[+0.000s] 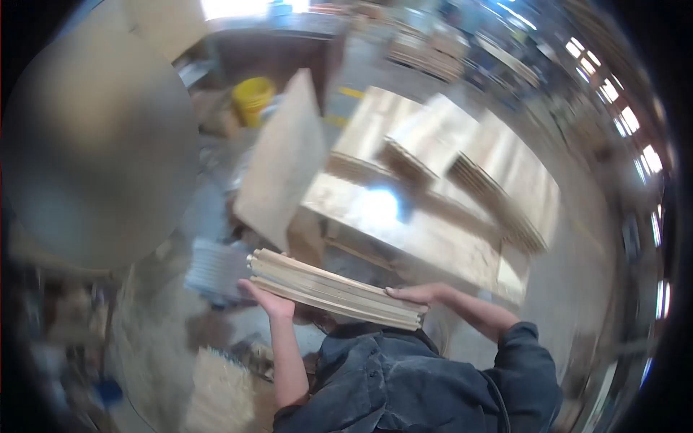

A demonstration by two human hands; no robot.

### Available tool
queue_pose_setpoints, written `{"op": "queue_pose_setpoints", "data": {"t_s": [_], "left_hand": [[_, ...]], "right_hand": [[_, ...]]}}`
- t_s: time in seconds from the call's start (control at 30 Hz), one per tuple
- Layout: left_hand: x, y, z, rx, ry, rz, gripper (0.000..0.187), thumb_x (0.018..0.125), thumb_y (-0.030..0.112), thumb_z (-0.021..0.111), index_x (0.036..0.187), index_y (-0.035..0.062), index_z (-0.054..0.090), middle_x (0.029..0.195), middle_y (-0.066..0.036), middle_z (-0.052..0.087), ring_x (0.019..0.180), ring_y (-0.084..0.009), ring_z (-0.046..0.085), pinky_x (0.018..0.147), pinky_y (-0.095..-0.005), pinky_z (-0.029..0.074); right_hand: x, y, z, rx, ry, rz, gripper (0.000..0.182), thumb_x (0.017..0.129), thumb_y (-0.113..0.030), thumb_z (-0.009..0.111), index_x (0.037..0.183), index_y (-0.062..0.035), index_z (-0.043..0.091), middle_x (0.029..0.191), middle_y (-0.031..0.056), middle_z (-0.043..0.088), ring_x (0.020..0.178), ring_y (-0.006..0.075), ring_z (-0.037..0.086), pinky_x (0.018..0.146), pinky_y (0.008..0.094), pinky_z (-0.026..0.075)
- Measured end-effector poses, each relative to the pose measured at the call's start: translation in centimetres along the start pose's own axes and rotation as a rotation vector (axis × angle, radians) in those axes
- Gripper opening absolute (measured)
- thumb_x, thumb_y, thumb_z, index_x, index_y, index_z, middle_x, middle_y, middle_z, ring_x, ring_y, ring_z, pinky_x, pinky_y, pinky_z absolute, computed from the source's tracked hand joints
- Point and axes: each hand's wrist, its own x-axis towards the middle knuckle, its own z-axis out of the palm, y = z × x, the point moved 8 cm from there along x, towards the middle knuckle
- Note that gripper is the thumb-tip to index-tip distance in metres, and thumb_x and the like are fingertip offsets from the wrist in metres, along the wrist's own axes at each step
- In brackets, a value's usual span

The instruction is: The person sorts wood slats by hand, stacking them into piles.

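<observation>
A bundle of thin wooden slats (pixel 332 289) lies across the front of my body, its long side running from left to lower right. My left hand (pixel 268 297) supports the left end from below and the side. At the right end, my right hand (pixel 413 294) grips the bundle with its fingers partly hidden behind the wood. Past the bundle stands a wooden bench (pixel 426 242) bearing stacks of light wood boards (pixel 509 177). Motion blur softens the slat edges.
A large upright wood panel (pixel 285 162) stands left of the bench. Behind it is a yellow bucket (pixel 253 101). A big round blurred shape (pixel 101 151) fills the upper left. A pale wood piece (pixel 216 393) lies low at the left. Pallets (pixel 429 54) stand farther back.
</observation>
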Motion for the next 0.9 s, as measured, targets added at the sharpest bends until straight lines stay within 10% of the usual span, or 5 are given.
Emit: {"op": "queue_pose_setpoints", "data": {"t_s": [0.27, 0.43, 0.9], "left_hand": [[4.2, -13.0, 4.6, 0.069, -0.047, -0.393, 0.077, 0.096, 0.072, 0.043, 0.138, 0.0089, 0.052, 0.136, -0.008, 0.058, 0.122, -0.0280, 0.055, 0.109, -0.0473, 0.042], [5.5, -19.0, 6.6, 0.360, -0.027, -0.512, 0.091, 0.084, 0.082, 0.051, 0.126, 0.0020, 0.063, 0.101, -0.013, 0.068, 0.096, -0.0277, 0.066, 0.095, -0.0430, 0.051], [5.9, -31.1, 7.2, 0.488, -0.068, -0.329, 0.079, 0.101, 0.067, 0.032, 0.135, -0.0020, 0.051, 0.135, -0.023, 0.056, 0.129, -0.0349, 0.053, 0.110, -0.0466, 0.042]], "right_hand": [[-9.3, 8.0, -4.1, -0.188, 0.417, -0.137, 0.088, 0.093, -0.074, 0.049, 0.132, 0.0040, 0.061, 0.126, 0.0157, 0.065, 0.118, 0.0244, 0.059, 0.100, 0.0364, 0.047], [-14.2, 10.2, -9.1, -0.184, 0.653, -0.263, 0.079, 0.087, -0.068, 0.062, 0.129, -0.0004, 0.065, 0.120, 0.0161, 0.069, 0.114, 0.0260, 0.062, 0.099, 0.0378, 0.047], [-17.8, 15.7, -24.4, -0.873, 1.276, -0.496, 0.092, 0.065, -0.056, 0.082, 0.136, -0.0063, 0.051, 0.120, 0.0205, 0.053, 0.113, 0.0395, 0.050, 0.100, 0.0507, 0.038]]}}
